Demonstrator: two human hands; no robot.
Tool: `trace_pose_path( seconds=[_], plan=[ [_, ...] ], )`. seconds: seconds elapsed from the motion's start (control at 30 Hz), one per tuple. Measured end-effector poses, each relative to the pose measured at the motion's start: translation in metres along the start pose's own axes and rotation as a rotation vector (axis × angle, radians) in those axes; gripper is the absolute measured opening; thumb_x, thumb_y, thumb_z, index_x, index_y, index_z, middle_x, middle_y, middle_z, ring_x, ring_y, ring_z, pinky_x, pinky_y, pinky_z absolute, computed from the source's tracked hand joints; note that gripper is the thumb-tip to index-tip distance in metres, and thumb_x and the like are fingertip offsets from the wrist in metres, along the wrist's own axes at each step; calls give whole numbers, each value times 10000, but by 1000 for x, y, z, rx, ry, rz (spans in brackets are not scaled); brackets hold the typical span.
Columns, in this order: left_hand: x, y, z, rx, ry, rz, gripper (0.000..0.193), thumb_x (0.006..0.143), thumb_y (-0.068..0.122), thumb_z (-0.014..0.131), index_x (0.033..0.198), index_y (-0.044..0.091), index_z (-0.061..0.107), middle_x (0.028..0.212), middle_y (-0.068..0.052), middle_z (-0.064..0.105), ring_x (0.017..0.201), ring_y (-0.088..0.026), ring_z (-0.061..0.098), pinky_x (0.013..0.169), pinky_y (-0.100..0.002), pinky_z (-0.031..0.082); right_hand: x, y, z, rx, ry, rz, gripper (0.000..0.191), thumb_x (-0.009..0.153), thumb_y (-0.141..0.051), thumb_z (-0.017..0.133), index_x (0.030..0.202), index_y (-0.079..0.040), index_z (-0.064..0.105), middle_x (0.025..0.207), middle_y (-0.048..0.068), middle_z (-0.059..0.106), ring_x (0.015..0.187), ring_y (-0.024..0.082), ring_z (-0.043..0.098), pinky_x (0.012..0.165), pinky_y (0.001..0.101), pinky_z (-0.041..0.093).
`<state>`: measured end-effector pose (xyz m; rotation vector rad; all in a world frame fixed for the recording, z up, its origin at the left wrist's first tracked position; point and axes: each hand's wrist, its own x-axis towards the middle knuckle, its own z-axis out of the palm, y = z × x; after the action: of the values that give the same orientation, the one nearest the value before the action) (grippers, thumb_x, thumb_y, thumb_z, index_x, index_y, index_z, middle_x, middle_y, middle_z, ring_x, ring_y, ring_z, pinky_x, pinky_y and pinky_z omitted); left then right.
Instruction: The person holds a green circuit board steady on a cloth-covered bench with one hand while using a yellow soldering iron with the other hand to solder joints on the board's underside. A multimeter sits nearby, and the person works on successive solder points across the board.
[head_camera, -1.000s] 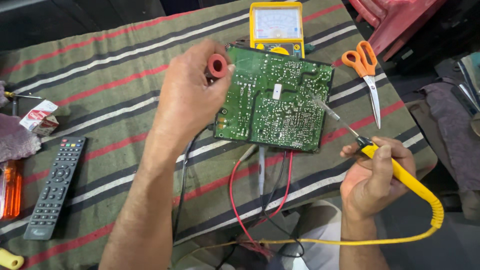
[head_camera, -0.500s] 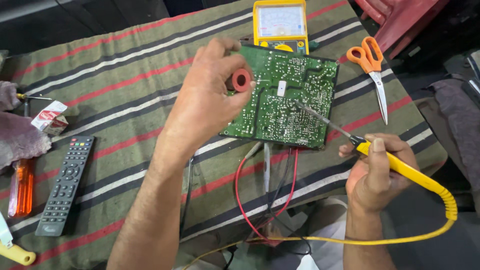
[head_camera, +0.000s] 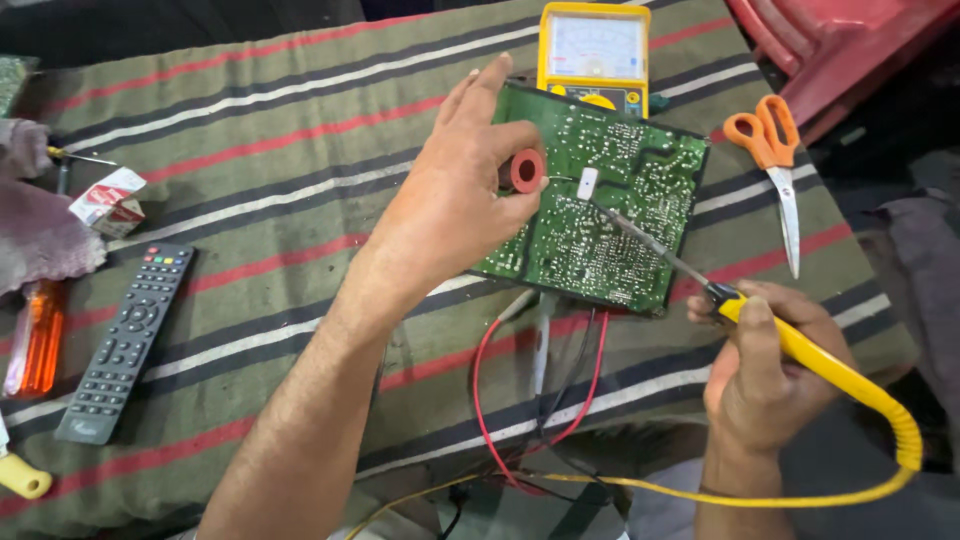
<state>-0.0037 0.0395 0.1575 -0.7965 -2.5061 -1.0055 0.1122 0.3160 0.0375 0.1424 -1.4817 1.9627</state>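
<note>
The left hand (head_camera: 455, 200) has its grip closed on a small red spool (head_camera: 526, 170), pinched between thumb and forefinger, with the remaining fingers spread loosely upward; a thin wire runs from the spool toward the middle of the green circuit board (head_camera: 600, 200). The hand hovers over the board's left edge, though whether it also steadies the board cannot be told. The right hand (head_camera: 765, 375) has its grip wrapped firmly round the yellow handle of a soldering iron (head_camera: 760, 320), whose slim metal shaft slants up and left so that the tip meets the board's solder side near a small white patch. The board lies solder side up, tilted a little, on the striped cloth (head_camera: 280, 140) that covers the bench. Red and black leads (head_camera: 480, 400) trail out from under the board's near edge toward the person. The iron's coiled yellow cord (head_camera: 880, 400) loops down to the right and back along the bottom. Just beyond the board's far edge stands a yellow analogue multimeter (head_camera: 592, 50). To the right, orange-handled scissors (head_camera: 775, 170) lie on the cloth, blades pointing toward the person. Well off to the left lie a black remote control (head_camera: 125, 340), an orange-handled screwdriver (head_camera: 40, 340) and a small red and white box (head_camera: 108, 200).
</note>
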Motion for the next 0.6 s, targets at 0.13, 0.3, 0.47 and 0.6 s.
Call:
trace_pose_path(
  seconds=[0.13,0.3,0.47,0.6],
  plan=[
    [-1,-7,8,-29,-11,-22,225,857,104,787,1057,54,696,1619,-300,338,1513,-464,358,1209,-482,396,-5,9,-7,-28,7,10,68,1126,43,581,1147,103,605,1122,197,643,876,270,670,842,470,663],
    [-7,-8,12,-41,-46,-68,208,870,121,779,1051,59,697,1638,-300,309,1495,-450,377,1177,-465,408,-11,15,-5,-50,-15,-8,67,1122,56,600,1118,119,619,1096,191,627,876,246,643,830,460,674],
    [-11,-15,22,-33,-56,-64,208,876,127,783,1058,64,703,1636,-324,276,1519,-487,317,1186,-480,392,-13,22,-4,-90,-42,-34,74,1101,53,623,1105,126,635,1104,205,652,885,242,662,817,454,678],
    [-12,-18,29,-30,-63,-84,220,859,124,766,1069,83,710,1634,-334,255,1507,-523,280,1179,-501,371,-15,24,-2,-108,-54,-44,80,1124,52,635,1118,132,639,1117,205,654,885,221,632,826,449,677]
  ],
)
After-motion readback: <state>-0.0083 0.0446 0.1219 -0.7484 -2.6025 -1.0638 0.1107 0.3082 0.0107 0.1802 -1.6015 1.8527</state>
